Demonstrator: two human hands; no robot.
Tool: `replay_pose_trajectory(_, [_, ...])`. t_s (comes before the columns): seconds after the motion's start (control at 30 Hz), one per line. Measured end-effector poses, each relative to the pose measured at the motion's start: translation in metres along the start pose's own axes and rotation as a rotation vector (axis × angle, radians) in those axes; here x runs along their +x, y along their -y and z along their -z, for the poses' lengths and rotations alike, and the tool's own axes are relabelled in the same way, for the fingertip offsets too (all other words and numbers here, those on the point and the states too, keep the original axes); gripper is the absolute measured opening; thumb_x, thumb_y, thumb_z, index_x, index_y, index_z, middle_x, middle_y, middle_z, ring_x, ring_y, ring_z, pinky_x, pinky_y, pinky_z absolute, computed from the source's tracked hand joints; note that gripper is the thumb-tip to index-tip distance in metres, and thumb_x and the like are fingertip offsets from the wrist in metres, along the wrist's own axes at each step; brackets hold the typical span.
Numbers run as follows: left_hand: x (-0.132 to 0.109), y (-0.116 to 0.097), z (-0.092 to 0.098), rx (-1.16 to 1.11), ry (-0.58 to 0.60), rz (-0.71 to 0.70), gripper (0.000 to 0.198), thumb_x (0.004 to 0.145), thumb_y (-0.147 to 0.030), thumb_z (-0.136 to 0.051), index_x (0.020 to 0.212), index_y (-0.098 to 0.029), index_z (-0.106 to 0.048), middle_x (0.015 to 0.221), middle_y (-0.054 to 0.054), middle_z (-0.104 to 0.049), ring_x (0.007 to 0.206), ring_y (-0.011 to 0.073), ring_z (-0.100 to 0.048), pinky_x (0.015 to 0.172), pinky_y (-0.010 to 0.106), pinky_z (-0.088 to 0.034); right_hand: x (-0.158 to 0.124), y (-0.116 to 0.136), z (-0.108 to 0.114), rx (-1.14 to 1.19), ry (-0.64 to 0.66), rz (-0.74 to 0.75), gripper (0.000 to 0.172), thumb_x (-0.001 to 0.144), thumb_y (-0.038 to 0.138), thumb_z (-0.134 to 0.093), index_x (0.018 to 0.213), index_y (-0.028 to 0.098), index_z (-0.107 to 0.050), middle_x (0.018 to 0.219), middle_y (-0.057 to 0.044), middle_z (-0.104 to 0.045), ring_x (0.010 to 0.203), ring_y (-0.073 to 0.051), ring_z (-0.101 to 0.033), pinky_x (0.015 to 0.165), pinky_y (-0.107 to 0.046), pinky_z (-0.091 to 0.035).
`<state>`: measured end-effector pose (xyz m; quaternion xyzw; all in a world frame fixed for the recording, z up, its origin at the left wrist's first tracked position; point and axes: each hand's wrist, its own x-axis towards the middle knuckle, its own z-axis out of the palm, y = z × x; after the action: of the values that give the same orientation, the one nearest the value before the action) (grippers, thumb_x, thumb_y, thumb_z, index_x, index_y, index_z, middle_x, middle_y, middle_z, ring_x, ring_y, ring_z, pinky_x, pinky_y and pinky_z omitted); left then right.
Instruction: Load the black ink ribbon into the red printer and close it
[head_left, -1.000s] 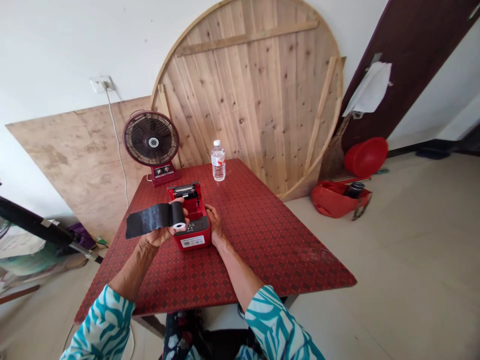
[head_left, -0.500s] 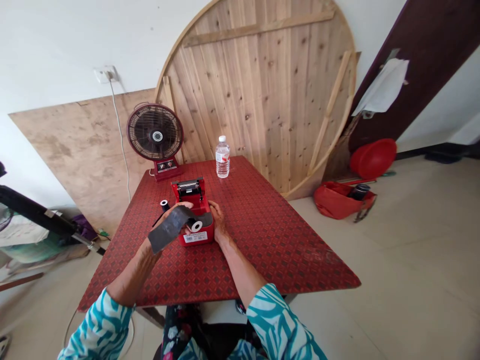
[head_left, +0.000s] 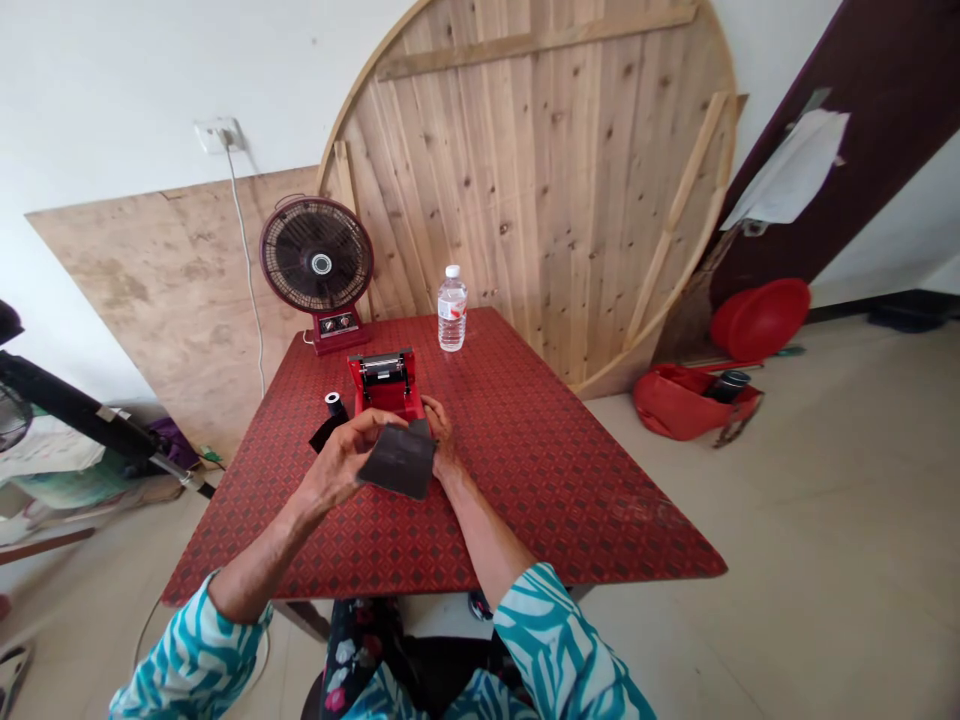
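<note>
Two hands meet over the middle of the counter (head_left: pixel 525 450) in the head view, which is the only view. The left hand (head_left: pixel 339 468) has its grip closed on a dark strip (head_left: pixel 397 462): the thumb and fingertips pinch the strip's left edge, and it hangs flat and slightly tilted in front of the red printer (head_left: pixel 385 388). The strip covers the printer's front half. The right hand (head_left: pixel 444 432) sits just beside the printer's right side with its fingers bent toward the strip's upper edge. The strip hides the fingertips, so I cannot tell whether that grip has closed on anything or only touches. The printer's lid stands open at the back, and a roller shows across it.

A small black roll (head_left: pixel 334 403) stands on the counter just to the left of the printer, with a short dark tail lying in front of it near the left hand. Farther back on the counter, a fan (head_left: pixel 318 264) stands on the left and a water bottle (head_left: pixel 451 310) stands upright on the right, both well apart from the hands. The counter wears a red patterned cloth.

Behind it, a round wooden board (head_left: pixel 540 170) leans on the wall next to a plywood sheet (head_left: pixel 150 270). The fan's cord rises to a wall socket (head_left: pixel 217 134). On the floor at right lie a red bag (head_left: pixel 675 405) and a red basin (head_left: pixel 761 318).
</note>
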<state>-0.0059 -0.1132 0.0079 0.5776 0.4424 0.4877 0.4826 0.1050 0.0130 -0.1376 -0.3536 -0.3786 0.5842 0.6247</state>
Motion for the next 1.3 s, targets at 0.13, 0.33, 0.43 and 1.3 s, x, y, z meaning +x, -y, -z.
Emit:
replay_pose_trajectory(0.13, [-0.007, -0.018, -0.006, 0.275, 0.0, 0.018, 0.043, 0.069, -0.056, -0.072, 0.078, -0.015, -0.066, 0.059, 0.0, -0.061, 0.047, 0.0109, -0.053, 0.046, 0.021, -0.043, -0.002, 0.004, 0.0, -0.027, -0.019, -0.017, 0.041, 0.072, 0.048, -0.056, 0.103, 0.021, -0.063, 0.093, -0.003, -0.071, 0.081, -0.018, -0.063, 0.073, -0.032, -0.05])
replay_pose_trajectory(0.33, [-0.01, -0.016, -0.005, 0.275, -0.003, 0.022, 0.042, 0.074, -0.053, -0.067, 0.091, -0.015, -0.065, 0.07, 0.002, -0.066, 0.055, 0.0131, -0.058, 0.051, 0.022, -0.046, 0.002, -0.001, -0.001, -0.039, -0.014, -0.013, 0.042, 0.072, 0.048, -0.055, 0.103, 0.02, -0.063, 0.1, -0.005, -0.071, 0.091, -0.021, -0.064, 0.084, -0.036, -0.05])
replay_pose_trajectory(0.43, [-0.009, -0.011, 0.002, 0.339, -0.062, 0.031, 0.041, 0.077, -0.053, -0.063, 0.088, -0.014, -0.065, 0.065, 0.001, -0.064, 0.051, 0.0119, -0.055, 0.049, 0.022, -0.044, 0.003, 0.002, 0.0, -0.044, -0.031, -0.015, 0.049, 0.071, 0.049, -0.057, 0.109, 0.018, -0.061, 0.109, -0.008, -0.069, 0.099, -0.022, -0.063, 0.092, -0.04, -0.049])
replay_pose_trajectory(1.3, [-0.037, 0.027, 0.024, -0.042, 0.114, -0.044, 0.045, 0.071, -0.024, -0.082, 0.109, -0.017, -0.058, 0.109, 0.009, -0.07, 0.098, 0.0212, -0.067, 0.088, 0.034, -0.051, -0.09, 0.131, -0.019, -0.386, 0.325, 0.324, 0.025, 0.086, 0.044, -0.058, 0.082, 0.021, -0.067, 0.073, 0.0, -0.062, 0.073, -0.015, -0.058, 0.073, -0.029, -0.049])
